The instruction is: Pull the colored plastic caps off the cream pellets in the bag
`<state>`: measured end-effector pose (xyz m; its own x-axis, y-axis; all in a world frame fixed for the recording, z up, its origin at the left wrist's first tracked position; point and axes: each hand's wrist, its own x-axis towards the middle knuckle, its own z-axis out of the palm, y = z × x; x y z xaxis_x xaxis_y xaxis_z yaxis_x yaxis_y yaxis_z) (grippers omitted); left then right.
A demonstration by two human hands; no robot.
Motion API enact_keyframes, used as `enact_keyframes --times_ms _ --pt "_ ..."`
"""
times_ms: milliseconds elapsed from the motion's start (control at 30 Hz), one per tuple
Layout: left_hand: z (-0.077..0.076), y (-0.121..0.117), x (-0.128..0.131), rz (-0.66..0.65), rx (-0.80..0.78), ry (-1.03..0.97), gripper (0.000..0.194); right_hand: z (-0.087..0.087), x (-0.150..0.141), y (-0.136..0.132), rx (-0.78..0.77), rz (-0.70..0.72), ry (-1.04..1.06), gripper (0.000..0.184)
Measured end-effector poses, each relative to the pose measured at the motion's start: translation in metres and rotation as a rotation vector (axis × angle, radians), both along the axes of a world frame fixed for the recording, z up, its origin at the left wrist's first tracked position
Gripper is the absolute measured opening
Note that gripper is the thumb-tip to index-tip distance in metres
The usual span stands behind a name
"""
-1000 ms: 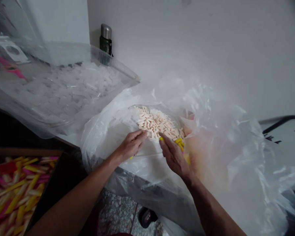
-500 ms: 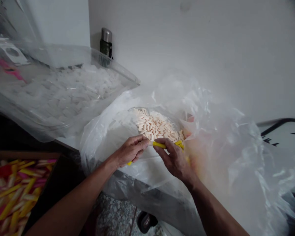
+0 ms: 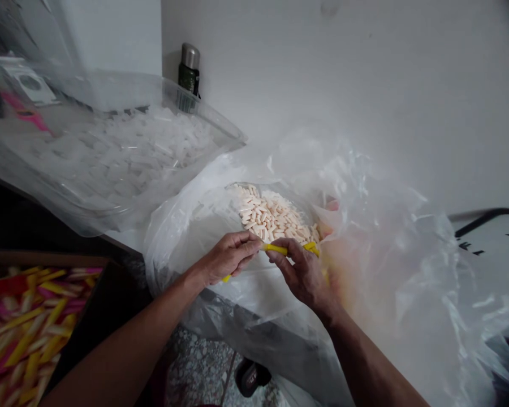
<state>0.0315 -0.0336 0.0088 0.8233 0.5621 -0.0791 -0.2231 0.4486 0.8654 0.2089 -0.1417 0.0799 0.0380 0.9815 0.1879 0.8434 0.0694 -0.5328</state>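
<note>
Over the plastic bag, my two hands meet at a slim yellow tube (image 3: 276,249). My left hand (image 3: 233,255) is closed, its thumb and fingers pinching the tube's pale left end. A bit of another yellow piece (image 3: 226,278) pokes out beneath that hand. My right hand (image 3: 299,268) is closed round the yellow part of the tube, fingers bent over it. More yellow pieces (image 3: 311,247) show just beyond its knuckles; whether it holds them I cannot tell. Right behind the hands lies a heap of small cream-coloured sticks (image 3: 275,217).
A large clear plastic bag (image 3: 411,294) spreads to the right. On the left stands a clear bin (image 3: 169,195) of translucent small pieces. Lower left, a box (image 3: 104,282) holds yellow, pink and cream sticks. A dark green flask (image 3: 189,76) stands by the wall.
The view has shifted slightly, so the surroundings sit a little further right. My fingertips are a little closer together, with less of the pale end showing between them. Both hands keep their grip.
</note>
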Motion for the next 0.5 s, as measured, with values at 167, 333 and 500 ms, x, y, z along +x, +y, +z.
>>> enact_keyframes --times_ms 167,333,500 --pt "0.000 -0.004 0.003 0.024 0.012 0.023 0.040 -0.002 -0.003 0.003 -0.038 -0.053 -0.022 0.033" --pt "0.000 -0.004 0.004 0.048 -0.013 0.001 0.036 0.000 0.001 0.001 -0.024 0.005 -0.036 0.031" --pt "0.002 -0.003 0.002 0.036 -0.012 0.025 0.030 -0.005 0.011 -0.001 -0.068 0.085 -0.180 0.032"
